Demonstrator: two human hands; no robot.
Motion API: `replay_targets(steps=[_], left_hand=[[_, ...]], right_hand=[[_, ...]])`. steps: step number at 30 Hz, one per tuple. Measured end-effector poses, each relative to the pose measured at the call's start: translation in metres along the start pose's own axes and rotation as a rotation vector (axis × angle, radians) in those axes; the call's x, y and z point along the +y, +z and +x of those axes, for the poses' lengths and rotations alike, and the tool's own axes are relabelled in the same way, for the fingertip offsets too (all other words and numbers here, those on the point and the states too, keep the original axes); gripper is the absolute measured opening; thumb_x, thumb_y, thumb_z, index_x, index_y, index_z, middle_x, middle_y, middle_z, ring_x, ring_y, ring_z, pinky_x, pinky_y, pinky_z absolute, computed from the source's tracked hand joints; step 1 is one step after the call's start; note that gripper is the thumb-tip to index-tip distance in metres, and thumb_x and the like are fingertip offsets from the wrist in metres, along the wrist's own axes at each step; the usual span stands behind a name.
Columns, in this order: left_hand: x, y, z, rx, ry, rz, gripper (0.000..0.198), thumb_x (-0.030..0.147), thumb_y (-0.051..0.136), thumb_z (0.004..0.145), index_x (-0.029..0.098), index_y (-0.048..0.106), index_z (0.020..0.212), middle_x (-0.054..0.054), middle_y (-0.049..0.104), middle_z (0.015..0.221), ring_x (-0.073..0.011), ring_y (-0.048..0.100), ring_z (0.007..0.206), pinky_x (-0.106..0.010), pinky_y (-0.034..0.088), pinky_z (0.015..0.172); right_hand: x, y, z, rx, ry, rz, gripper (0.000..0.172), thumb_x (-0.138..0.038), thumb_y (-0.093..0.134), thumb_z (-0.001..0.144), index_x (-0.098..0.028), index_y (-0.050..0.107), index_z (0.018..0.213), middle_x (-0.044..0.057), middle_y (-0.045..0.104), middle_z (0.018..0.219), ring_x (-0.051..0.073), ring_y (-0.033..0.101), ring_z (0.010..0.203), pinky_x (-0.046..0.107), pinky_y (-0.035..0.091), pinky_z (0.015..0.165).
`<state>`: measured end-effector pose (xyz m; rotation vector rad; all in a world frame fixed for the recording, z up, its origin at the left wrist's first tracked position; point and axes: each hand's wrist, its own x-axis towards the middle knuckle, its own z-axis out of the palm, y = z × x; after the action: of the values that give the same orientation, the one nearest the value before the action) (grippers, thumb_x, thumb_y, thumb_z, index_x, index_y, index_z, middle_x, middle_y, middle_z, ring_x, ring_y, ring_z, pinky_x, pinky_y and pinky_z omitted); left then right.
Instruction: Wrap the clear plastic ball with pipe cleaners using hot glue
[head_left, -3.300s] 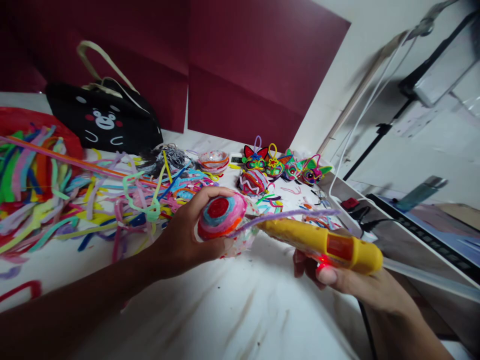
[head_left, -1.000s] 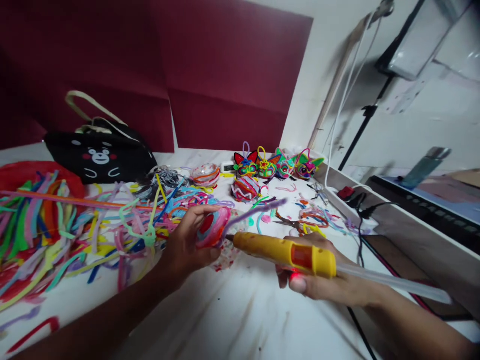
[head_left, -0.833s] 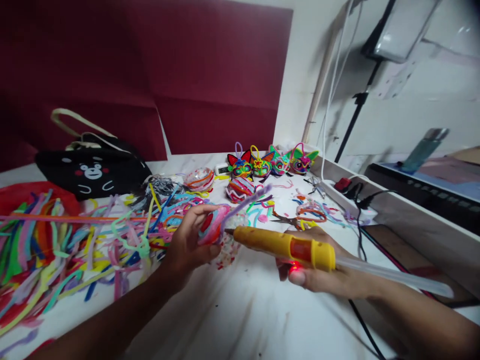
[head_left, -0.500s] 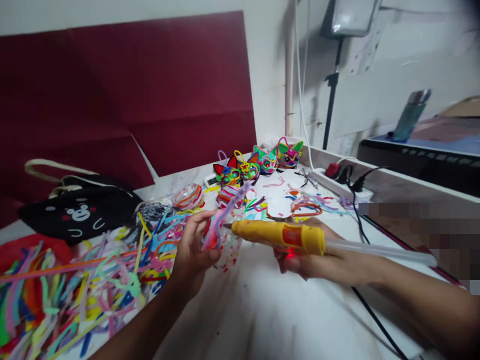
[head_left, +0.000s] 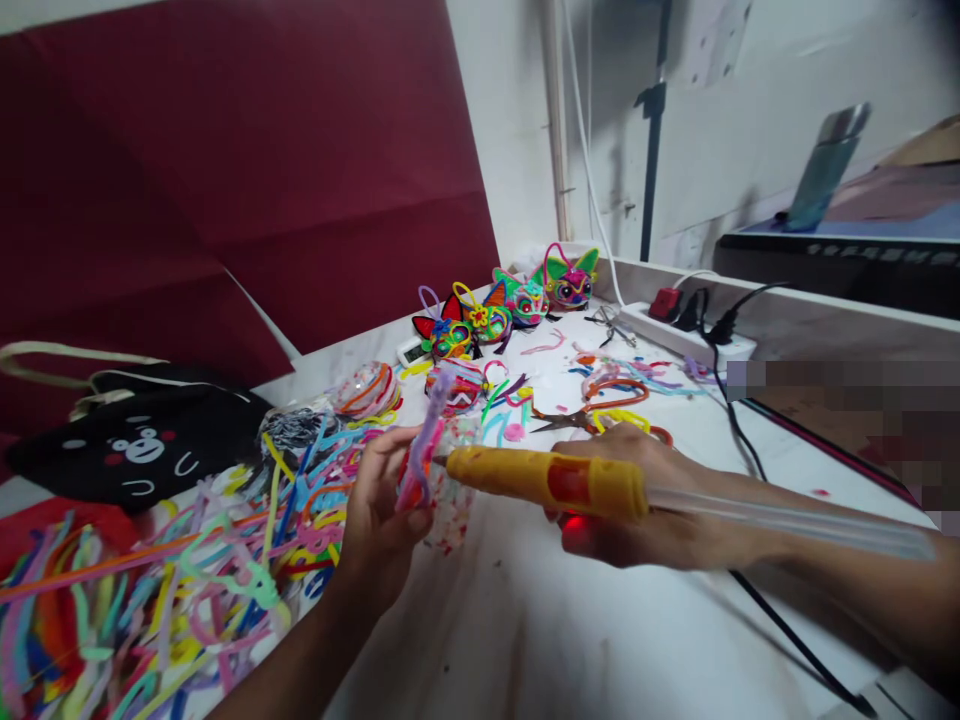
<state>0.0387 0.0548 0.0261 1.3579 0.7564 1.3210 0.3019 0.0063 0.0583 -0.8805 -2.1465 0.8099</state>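
My left hand is closed around a small pink and red pipe-cleaner piece, mostly hidden by the fingers. From it a lilac pipe cleaner sticks upward. In my right hand is a yellow hot glue gun, with a clear glue stick jutting from its back and a red light glowing beneath. The gun's nozzle points left, right beside the piece; whether they touch I cannot tell. Behind the nozzle lies a clear, red-flecked patch on the table.
Pipe cleaners heap at left, near a black bag. Wrapped balls and several finished cat heads stand behind. Orange-handled scissors lie beyond my right hand. A power strip and a black cable are at right.
The view has tilted down and shifted. The lilac pipe cleaner now stands more upright, and the glue gun's nozzle has stayed close to the held piece. Both hands keep their grips.
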Motion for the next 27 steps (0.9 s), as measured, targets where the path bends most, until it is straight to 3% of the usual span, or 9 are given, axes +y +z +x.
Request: replay_targets(steps=[10, 14, 20, 27], left_hand=[[-0.002, 0.0, -0.002, 0.022, -0.045, 0.026, 0.061, 0.03, 0.093, 0.055, 0.028, 0.072, 0.113, 0.0, 0.075, 0.098, -0.0199, 0.07, 0.085, -0.023, 0.056, 0.067], [-0.002, 0.001, -0.002, 0.063, -0.063, 0.031, 0.062, 0.028, 0.093, 0.051, 0.028, 0.072, 0.11, 0.001, 0.076, 0.095, -0.0213, 0.072, 0.084, -0.023, 0.055, 0.062], [-0.004, -0.007, -0.004, -0.007, -0.101, 0.048, 0.065, 0.028, 0.09, 0.059, 0.028, 0.067, 0.119, -0.002, 0.076, 0.108, -0.0273, 0.073, 0.1, -0.03, 0.06, 0.076], [-0.003, -0.01, -0.007, -0.018, -0.12, 0.043, 0.066, 0.029, 0.089, 0.06, 0.028, 0.064, 0.122, -0.004, 0.076, 0.113, -0.0274, 0.074, 0.098, -0.028, 0.06, 0.069]], right_hand=[[0.002, -0.001, -0.005, -0.118, -0.001, 0.04, 0.026, -0.042, 0.072, 0.089, -0.019, 0.061, 0.086, -0.005, 0.058, 0.067, 0.008, 0.048, 0.052, 0.02, 0.033, 0.048], [0.005, 0.001, -0.005, -0.087, -0.006, 0.044, 0.026, -0.041, 0.073, 0.088, -0.019, 0.06, 0.085, -0.005, 0.057, 0.066, 0.008, 0.048, 0.052, 0.019, 0.033, 0.048], [0.004, 0.001, -0.002, 0.025, -0.036, 0.007, 0.025, -0.036, 0.071, 0.087, -0.02, 0.055, 0.077, -0.006, 0.053, 0.064, 0.007, 0.045, 0.051, 0.02, 0.033, 0.051], [-0.002, -0.004, 0.001, 0.046, -0.056, -0.031, 0.024, -0.033, 0.066, 0.09, -0.02, 0.051, 0.075, -0.006, 0.053, 0.064, 0.008, 0.044, 0.052, 0.021, 0.033, 0.053]])
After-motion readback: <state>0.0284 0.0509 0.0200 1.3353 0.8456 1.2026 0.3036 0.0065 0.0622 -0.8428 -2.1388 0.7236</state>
